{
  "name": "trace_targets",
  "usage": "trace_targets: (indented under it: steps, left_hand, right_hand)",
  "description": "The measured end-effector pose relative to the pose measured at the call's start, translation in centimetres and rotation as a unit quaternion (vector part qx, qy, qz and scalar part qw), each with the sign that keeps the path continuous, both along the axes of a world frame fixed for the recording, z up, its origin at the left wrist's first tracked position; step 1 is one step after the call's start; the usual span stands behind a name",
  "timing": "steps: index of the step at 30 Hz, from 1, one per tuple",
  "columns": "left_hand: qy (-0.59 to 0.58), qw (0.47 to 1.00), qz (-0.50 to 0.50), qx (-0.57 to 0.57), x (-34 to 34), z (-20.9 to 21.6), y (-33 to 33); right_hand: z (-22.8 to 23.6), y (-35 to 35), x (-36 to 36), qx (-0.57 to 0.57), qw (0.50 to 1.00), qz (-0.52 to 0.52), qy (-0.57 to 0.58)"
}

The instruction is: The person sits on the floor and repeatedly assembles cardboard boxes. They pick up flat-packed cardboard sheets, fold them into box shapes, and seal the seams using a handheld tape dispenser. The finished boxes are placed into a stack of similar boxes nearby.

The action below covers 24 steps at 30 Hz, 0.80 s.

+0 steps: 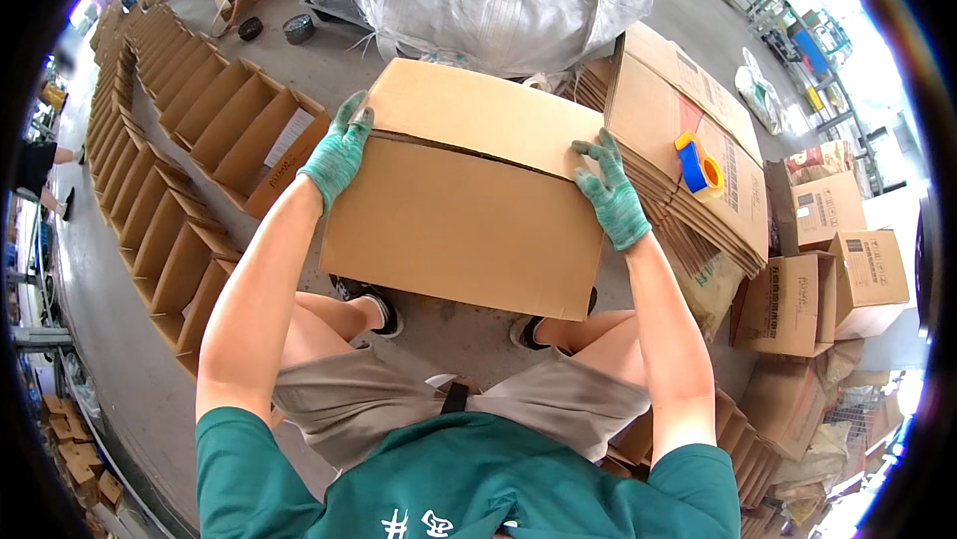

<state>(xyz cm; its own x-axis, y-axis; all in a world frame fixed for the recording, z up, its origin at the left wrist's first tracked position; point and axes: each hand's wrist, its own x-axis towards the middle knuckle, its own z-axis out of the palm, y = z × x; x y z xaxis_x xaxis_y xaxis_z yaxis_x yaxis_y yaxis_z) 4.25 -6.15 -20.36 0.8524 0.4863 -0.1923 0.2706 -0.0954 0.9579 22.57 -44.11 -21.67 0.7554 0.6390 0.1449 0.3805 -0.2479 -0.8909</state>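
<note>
A brown cardboard box (pixel 461 222) is in front of me, between my bent knees. Two large panels of it face up, and a narrow dark gap runs between them. My left hand (pixel 340 155), in a green knit glove, grips its far left corner, thumb and fingers over the edge. On the opposite side my right hand (pixel 611 192), gloved the same way, holds the right edge near the gap. To the right, a roll of tape (pixel 701 166) with orange and blue on it rests on a stack of flattened cartons (pixel 653 105).
Long rows of open cardboard boxes (pixel 214 115) curve along the floor at left. A large white plastic sack (pixel 488 15) lies beyond the box. More cartons (pixel 797 302) stand at the right. Two dark rolls (pixel 297 29) sit on the floor. Another person's leg (pixel 62 155) shows at far left.
</note>
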Motion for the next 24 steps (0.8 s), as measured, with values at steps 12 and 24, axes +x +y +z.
trace_targets:
  steps: [12,24]
  left_hand:
    - [-0.005,1.000,0.017,-0.012,-1.0,-1.0,0.2]
    - [-0.107,0.992,-0.013,0.060,-0.7,-4.2,1.0]
  right_hand:
    - [1.3,-0.3,0.3,-0.049,0.999,0.015,-0.007]
    - [0.9,-0.4,0.3,-0.064,0.996,0.016,-0.063]
